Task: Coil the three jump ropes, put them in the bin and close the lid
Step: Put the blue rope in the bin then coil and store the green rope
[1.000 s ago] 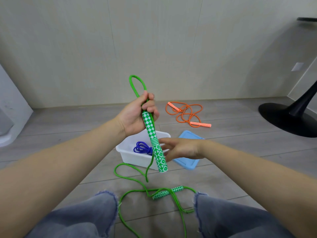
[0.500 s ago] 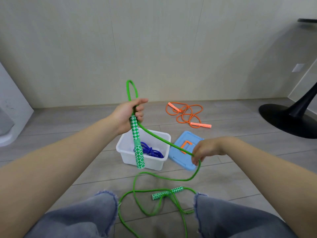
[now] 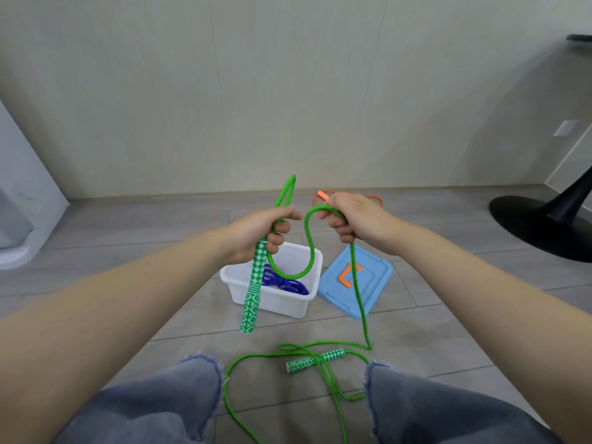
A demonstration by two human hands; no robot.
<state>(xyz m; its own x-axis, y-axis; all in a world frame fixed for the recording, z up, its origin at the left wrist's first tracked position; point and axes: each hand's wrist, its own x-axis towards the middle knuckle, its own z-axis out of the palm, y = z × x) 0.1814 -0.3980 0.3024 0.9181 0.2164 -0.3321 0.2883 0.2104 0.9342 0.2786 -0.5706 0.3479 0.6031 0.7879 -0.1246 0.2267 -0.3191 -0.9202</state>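
— Where's the green rope (image 3: 308, 241)?

— Above the white bin (image 3: 275, 302); my left hand (image 3: 261, 233) grips its handle, my right hand (image 3: 347, 216) pinches a loop.

— The risk?

— Floor slack could tangle and snag the coil.

- The green braided jump rope (image 3: 306, 251) sagged in a loop between the left hand (image 3: 262, 233) and the right hand (image 3: 352, 216); its green-and-white checked handle (image 3: 253, 293) hung down from the left hand, while its second handle (image 3: 315, 360) lay on the floor below both hands.
- The blue jump rope (image 3: 283, 283) lay coiled inside the open white plastic bin (image 3: 282, 302), below the hands.
- The flat light-blue plastic lid (image 3: 368, 283) lay beside the bin, under the right hand.
- The orange jump rope (image 3: 322, 196) lay beyond the right hand, mostly hidden.
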